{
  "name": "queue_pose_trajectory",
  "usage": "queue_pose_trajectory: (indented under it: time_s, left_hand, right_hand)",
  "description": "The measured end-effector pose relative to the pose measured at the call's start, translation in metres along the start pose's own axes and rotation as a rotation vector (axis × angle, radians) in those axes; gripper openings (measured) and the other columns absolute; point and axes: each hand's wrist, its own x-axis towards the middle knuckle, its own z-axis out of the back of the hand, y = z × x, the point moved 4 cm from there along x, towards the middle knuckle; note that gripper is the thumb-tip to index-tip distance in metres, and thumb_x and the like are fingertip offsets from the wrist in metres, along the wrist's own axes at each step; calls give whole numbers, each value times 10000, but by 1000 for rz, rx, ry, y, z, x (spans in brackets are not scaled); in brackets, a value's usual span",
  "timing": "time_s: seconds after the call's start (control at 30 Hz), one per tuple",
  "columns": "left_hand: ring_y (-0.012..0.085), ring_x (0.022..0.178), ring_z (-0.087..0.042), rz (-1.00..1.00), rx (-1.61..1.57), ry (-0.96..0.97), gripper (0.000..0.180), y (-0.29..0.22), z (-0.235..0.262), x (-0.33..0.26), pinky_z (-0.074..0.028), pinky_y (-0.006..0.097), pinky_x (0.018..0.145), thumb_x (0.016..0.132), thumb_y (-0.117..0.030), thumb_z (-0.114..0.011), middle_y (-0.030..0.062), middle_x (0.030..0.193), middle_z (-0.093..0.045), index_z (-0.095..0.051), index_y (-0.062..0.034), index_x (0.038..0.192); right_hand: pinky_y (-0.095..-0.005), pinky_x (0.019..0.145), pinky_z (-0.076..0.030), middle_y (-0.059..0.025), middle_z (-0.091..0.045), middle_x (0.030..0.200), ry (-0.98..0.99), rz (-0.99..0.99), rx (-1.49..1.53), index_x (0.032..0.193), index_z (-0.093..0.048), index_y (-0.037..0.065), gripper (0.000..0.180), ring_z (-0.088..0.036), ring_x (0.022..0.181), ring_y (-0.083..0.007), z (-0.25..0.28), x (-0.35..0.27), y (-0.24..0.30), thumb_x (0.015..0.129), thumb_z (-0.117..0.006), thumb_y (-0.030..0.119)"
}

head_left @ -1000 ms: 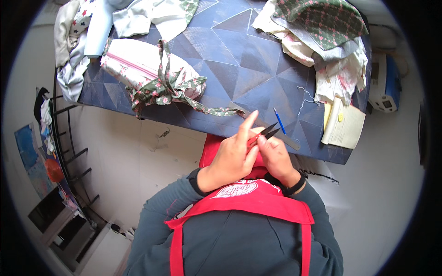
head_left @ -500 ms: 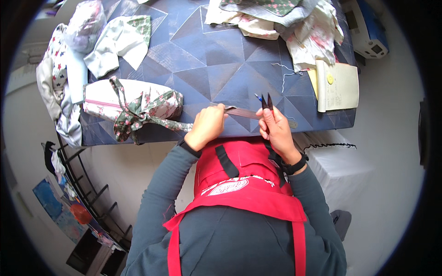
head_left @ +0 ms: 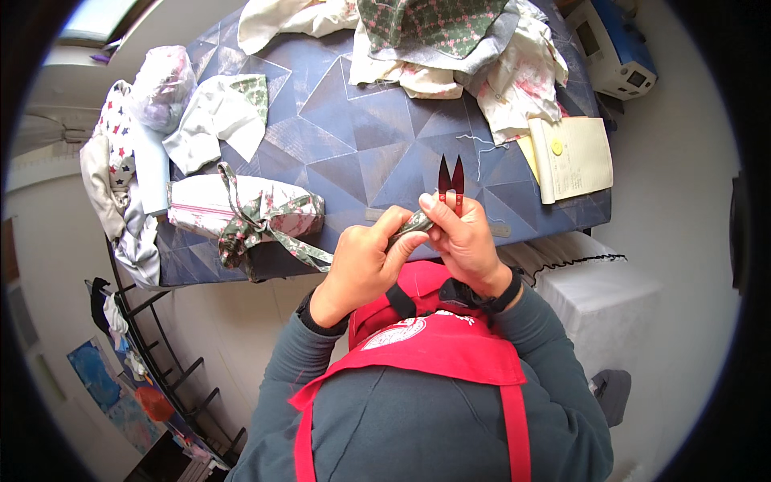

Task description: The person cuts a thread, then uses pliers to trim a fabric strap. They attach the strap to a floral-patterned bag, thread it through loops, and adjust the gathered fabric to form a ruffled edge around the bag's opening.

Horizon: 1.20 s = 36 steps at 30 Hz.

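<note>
Right hand [head_left: 470, 241] grips red snips [head_left: 450, 178]; fabric strip [head_left: 411, 226] pinched between both hands.

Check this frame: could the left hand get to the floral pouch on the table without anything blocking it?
Probably yes. The left hand pinches a small fabric strip, but the floral pouch lies just to its left, with bare table between.

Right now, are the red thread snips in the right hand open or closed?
Open: the red snips in the right hand show two blades spread apart at the tips.

Red thread snips [head_left: 450, 178], blades parted and pointing away from the worktop's near edge, above a small floral fabric strip [head_left: 411, 226] pinched just over that edge.
</note>
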Motion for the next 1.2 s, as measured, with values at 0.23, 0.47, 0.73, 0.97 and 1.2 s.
queue_pose_trajectory:
  time_s: [0.23, 0.47, 0.73, 0.97, 1.2]
  left_hand:
    - [26, 531, -343, 112, -295, -134, 303, 4, 22, 3, -254, 235, 482, 1051, -252, -513, -50, 578, -412, -658, -22, 916]
    - [-4, 566, -294, 186, -642, -143, 325, 1, 28, 5, -212, 207, 499, 1058, -275, -495, -97, 615, -377, -677, -25, 957]
    - [-11, 592, -358, 155, -591, -227, 223, -2, 38, 8, -250, 190, 512, 1020, -187, -562, -87, 678, -513, -686, -1, 1028]
    - [-29, 652, -441, 121, -566, -292, 205, -7, 40, 11, -283, 155, 555, 991, -97, -598, -20, 842, -674, -587, -16, 1180]
    - [-19, 674, -475, 17, -441, -299, 246, -13, 42, 13, -326, 143, 584, 951, -69, -665, -20, 838, -670, -571, -22, 1174]
  right_hand:
    - [-210, 461, -211, 54, -396, 622, 212, -268, -24, 921, -595, 4, 605, -267, 515, -31, -3, -12, 29, 1068, -282, 500]
    - [-218, 489, -205, 55, -387, 642, 376, -331, -136, 893, -595, 1, 547, -261, 541, -42, -15, -22, 38, 1050, -369, 475]
    - [-231, 500, -201, 65, -364, 618, 396, -363, -160, 875, -583, 2, 545, -260, 532, -48, -17, -16, 44, 1034, -388, 486]
    - [-217, 476, -214, 56, -385, 629, 439, -351, -70, 883, -606, 13, 532, -266, 529, -41, -18, -8, 41, 1047, -376, 464]
    - [-212, 463, -211, 59, -387, 619, 439, -363, -44, 880, -607, 18, 527, -265, 517, -36, -18, -3, 42, 1049, -377, 461]
